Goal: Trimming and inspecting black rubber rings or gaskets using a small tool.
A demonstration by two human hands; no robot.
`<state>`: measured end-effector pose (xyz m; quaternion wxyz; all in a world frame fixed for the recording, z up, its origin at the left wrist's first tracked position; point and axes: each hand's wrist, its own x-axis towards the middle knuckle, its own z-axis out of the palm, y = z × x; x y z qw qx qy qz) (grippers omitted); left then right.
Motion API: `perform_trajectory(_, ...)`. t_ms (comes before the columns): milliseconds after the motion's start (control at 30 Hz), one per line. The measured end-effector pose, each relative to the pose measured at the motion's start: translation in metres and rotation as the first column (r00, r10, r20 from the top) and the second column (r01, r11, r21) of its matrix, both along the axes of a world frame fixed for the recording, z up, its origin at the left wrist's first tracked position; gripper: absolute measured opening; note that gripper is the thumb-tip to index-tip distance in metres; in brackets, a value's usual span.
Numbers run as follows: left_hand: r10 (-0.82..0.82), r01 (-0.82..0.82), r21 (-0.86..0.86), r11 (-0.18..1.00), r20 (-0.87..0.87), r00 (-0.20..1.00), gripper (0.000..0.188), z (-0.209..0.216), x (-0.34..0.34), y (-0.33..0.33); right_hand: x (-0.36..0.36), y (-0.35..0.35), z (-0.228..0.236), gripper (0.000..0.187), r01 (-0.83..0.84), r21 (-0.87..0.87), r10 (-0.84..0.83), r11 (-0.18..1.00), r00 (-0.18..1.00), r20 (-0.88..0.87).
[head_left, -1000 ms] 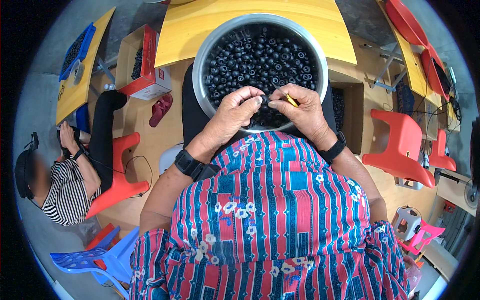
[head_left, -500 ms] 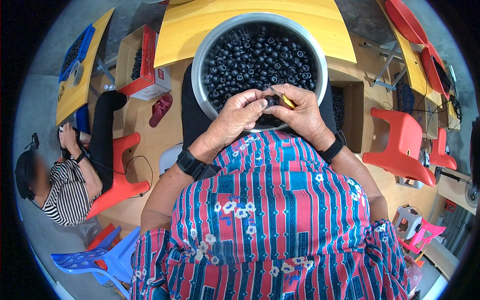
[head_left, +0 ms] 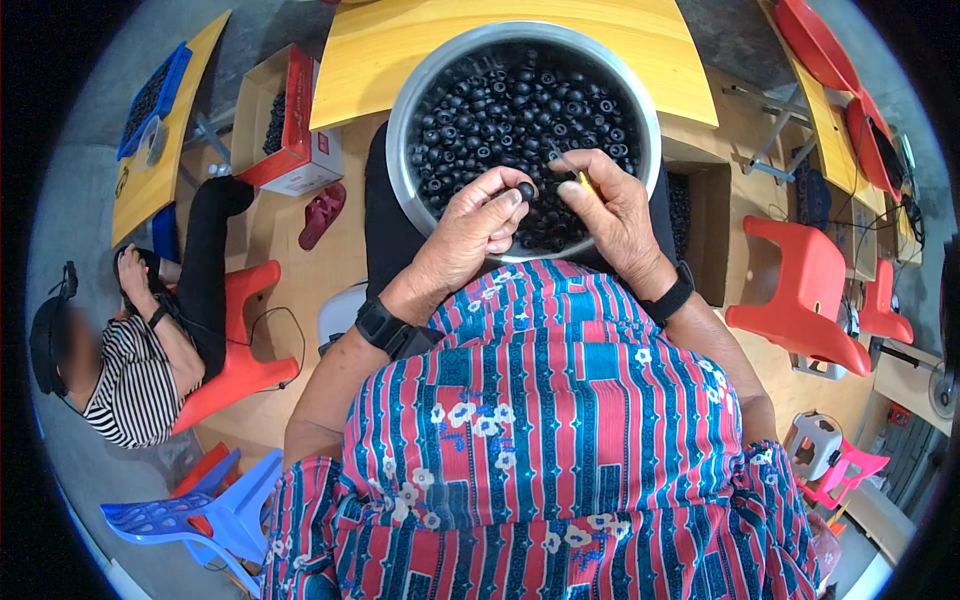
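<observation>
A wide metal basin (head_left: 397, 150) in front of my body holds many small round black pieces (head_left: 515, 115), several with a ringed hole showing. Above its near part, my left hand (head_left: 475, 218) pinches one round black piece (head_left: 526, 191) between thumb and fingertips. To its right, my right hand (head_left: 615, 210) closes on a small yellow-handled knife (head_left: 586, 182). The thin blade points up and to the left, apart from the piece. Most of the knife's handle is hidden by the fingers.
A yellow table (head_left: 360, 60) stands beyond the basin. At left, a co-worker (head_left: 135, 370) sits on a red stool (head_left: 240, 345) beside a red-and-white carton (head_left: 310, 160). On the right are a cardboard box (head_left: 712, 220) and a red stool (head_left: 795, 285).
My hands have moved apart. The knife has come away from the left hand, and the black piece in the left fingertips now shows clearly.
</observation>
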<state>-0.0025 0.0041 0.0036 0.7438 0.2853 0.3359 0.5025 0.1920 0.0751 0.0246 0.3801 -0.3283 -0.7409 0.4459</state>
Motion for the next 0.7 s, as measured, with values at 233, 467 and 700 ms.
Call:
perform_trajectory(233,0.022,-0.019,0.045,0.999,-0.057,0.998,0.019,0.0027,-0.0026,-0.0020,0.0014,-0.0029,0.0056,0.023,-0.164,0.041,0.152,0.986,0.968,0.199)
perform_trajectory(467,-0.014,0.027,0.097,0.995,-0.139,0.990,0.020,0.0047,-0.0051,-0.0016,0.0005,-0.0022,0.0062,0.020,-0.226,0.155,0.179,0.962,0.947,0.266)
perform_trajectory(700,-0.010,0.030,0.119,0.992,-0.163,0.987,0.023,0.0058,-0.0056,-0.0020,-0.0007,-0.0025,0.0064,0.022,-0.218,0.187,0.161,0.958,0.947,0.279)
